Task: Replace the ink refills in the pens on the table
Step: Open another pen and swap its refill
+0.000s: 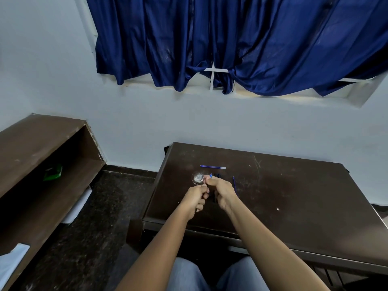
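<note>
Both hands are up over the near-left part of the table [294, 196], close together, nearly touching.

Left hand [195, 199]: fingers curled tight round a dark pen barrel [203, 194] (mostly buried in the fist, only a sliver shows).

Right hand [223, 192]: thumb and forefinger pinch the held refill [211, 175], thin and blue, with its tip poking out past the fingertips toward the far edge. Other fingers are folded under. Can't tell whether it sits inside the barrel; the hands block the joint.

On the table:
- 1 spare refill [212, 167], blue with a pale end, flat beyond the hands and apart from them.
- 1 second loose refill [234, 184], blue, just beside the right hand on its right.
- Dark pen parts [219, 176] just past the right knuckles, too dark to count.
- Pale round scuff [197, 178] just ahead of the left hand.

Behind: blue curtain [231, 38]. Brown shelf [42, 154] at left, with a green item [53, 173] on it.
</note>
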A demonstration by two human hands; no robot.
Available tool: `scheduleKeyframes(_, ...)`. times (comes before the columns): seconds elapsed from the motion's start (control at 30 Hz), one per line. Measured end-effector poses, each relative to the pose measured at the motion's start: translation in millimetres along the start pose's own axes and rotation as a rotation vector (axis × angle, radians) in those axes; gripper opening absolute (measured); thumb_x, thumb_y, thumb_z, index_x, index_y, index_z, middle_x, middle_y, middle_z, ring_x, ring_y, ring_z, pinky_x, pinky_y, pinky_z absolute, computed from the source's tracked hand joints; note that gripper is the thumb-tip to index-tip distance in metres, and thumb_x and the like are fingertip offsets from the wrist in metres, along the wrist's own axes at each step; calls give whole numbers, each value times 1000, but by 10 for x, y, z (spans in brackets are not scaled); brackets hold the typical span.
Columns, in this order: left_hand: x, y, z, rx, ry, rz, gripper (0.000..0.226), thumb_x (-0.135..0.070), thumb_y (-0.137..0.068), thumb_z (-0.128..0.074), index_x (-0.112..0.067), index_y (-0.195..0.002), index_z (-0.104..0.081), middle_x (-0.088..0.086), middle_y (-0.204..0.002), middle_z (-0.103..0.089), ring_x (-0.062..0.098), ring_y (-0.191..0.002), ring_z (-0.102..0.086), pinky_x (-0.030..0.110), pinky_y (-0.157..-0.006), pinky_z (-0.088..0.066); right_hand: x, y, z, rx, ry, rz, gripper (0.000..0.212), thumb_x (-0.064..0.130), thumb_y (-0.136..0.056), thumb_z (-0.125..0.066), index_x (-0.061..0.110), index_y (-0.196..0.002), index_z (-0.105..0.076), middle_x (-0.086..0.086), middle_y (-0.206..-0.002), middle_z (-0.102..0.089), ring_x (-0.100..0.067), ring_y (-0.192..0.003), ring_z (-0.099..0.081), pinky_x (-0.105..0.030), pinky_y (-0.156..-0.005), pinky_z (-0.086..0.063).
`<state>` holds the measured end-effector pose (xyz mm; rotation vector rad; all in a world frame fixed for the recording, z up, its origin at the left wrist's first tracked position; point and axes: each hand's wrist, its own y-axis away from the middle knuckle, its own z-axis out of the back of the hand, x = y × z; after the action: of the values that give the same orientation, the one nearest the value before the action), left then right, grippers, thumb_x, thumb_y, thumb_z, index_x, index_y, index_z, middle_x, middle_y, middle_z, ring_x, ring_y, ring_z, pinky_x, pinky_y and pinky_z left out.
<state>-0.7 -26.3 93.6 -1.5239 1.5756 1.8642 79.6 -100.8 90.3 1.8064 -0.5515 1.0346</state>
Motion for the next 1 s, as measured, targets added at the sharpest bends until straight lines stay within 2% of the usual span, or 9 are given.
scheduleKeyframes(0.13,-72,121,21,154,368,171,38,-32,-102,-38,-13,-71,-51,-6,-49,-40,0,-30,-24,13,-27,-14,58,115,66,132,4,49,22,1,-92,-48,0,-102,-68,-7,-79,-66,-15,-59,-51,-27,-64,-46)
scheduleKeyframes(0.27,-87,207,-54,-9,17,-24,28,-27,-99,-42,-15,-78,-56,-3,-60,-45,2,-36,-30,15,-31,-21,99,203,66,197,-50,40,27,6,-99,-40,4,-109,-65,0,-78,-69,-9,-55,-52,-22,-58,-48)
scheduleKeyframes(0.37,-60,243,-86,-105,-196,-172,25,-27,-97,-45,-15,-85,-64,-2,-68,-52,5,-46,-37,18,-39,-28,107,287,49,188,-51,42,13,15,-95,-56,9,-96,-68,1,-62,-62,-8,-50,-49,-21,-54,-46)
scheduleKeyframes(0.47,-10,305,-85,-112,-216,-240,25,-25,-96,-46,-16,-82,-64,-2,-70,-57,6,-47,-37,18,-41,-28,126,327,73,151,-96,58,9,10,-92,-60,5,-98,-64,-9,-71,-59,-14,-49,-49,-23,-47,-47)
scheduleKeyframes(0.57,21,356,-89,-126,-206,-247,28,-28,-98,-44,-16,-82,-63,-3,-69,-57,6,-47,-36,18,-40,-27,159,396,90,163,-134,39,24,-5,-95,-43,6,-106,-61,-9,-87,-67,-12,-51,-57,-26,-53,-48)
scheduleKeyframes(0.7,43,426,-102,-119,-209,-252,27,-28,-98,-44,-17,-84,-64,-4,-69,-57,6,-48,-38,18,-41,-29,148,508,104,232,-80,50,10,8,-95,-52,10,-89,-59,-5,-66,-60,-15,-54,-45,-27,-49,-45)
scheduleKeyframes(0.77,59,471,-116,-117,-216,-253,26,-27,-98,-45,-17,-84,-64,-4,-69,-58,6,-49,-38,18,-42,-29,127,530,122,232,-57,71,3,6,-94,-52,6,-94,-55,-6,-64,-55,-15,-51,-43,-27,-46,-45)
scheduleKeyframes(0.9,99,549,-127,-108,-216,-261,27,-28,-99,-44,-18,-84,-63,-2,-71,-57,7,-49,-38,19,-42,-29,110,613,139,214,-104,61,23,-3,-97,-38,6,-95,-59,-9,-80,-64,-14,-51,-47,-30,-52,-43)
scheduleKeyframes(1.0,109,604,-125,-104,-232,-259,26,-27,-98,-44,-17,-85,-64,-1,-72,-57,7,-49,-38,18,-42,-29,80,688,156,259,-51,67,19,8,-98,-46,10,-83,-59,-4,-68,-58,-10,-48,-48,-27,-55,-45)
